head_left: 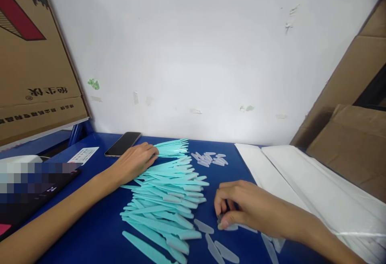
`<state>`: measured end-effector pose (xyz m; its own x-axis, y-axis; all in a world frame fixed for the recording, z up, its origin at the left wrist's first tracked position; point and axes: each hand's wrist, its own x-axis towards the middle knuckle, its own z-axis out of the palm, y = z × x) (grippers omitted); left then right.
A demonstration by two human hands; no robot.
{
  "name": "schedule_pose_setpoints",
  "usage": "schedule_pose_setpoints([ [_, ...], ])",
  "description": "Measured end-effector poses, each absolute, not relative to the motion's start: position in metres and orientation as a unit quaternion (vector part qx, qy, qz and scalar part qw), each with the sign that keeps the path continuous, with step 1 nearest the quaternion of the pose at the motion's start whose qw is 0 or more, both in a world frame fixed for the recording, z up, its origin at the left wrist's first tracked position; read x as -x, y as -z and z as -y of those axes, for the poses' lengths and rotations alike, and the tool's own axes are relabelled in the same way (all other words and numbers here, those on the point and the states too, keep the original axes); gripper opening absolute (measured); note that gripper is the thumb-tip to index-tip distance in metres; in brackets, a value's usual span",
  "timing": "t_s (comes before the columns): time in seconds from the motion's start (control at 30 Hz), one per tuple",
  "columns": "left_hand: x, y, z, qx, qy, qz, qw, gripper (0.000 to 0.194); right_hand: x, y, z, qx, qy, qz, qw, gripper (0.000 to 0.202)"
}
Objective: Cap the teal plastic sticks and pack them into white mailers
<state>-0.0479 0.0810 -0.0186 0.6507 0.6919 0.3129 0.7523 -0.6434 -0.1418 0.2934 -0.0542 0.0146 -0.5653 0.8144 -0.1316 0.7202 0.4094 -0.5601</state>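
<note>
My left hand (138, 159) rests with curled fingers on the far left end of a long pile of turquoise blade-shaped pieces (165, 191); what its fingertips hold, if anything, is hidden. To the right of the pile, my right hand (238, 203) is closed in a pinch low over the blue table, around something small, dark and translucent. Frosted clear covers (214, 248) lie scattered beside and beneath it. A small group of similar clear covers (208, 158) lies farther back, right of the pile's far end.
A black phone (123, 143) and a printed card (84, 155) lie on the blue table (99, 224) at left, near a dark device (39, 195). White wrapped packs (325, 183) line the right side. Cardboard boxes (33, 63) flank the white wall.
</note>
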Motion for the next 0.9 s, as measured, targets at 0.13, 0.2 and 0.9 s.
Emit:
schedule_pose_setpoints([
  [0.13,0.047,0.017,-0.080,0.897,0.132,0.406,0.114,0.030,-0.292,-0.014,0.054,0.460,-0.289,0.832,0.111,0.012],
  [0.2,0.047,0.016,-0.078,0.896,0.143,0.407,0.104,0.033,-0.291,-0.015,0.053,0.468,-0.286,0.825,0.137,0.012],
  [0.9,0.044,0.009,-0.071,0.859,0.275,0.432,0.005,0.028,-0.292,-0.006,0.046,0.479,-0.089,0.824,0.288,0.020],
])
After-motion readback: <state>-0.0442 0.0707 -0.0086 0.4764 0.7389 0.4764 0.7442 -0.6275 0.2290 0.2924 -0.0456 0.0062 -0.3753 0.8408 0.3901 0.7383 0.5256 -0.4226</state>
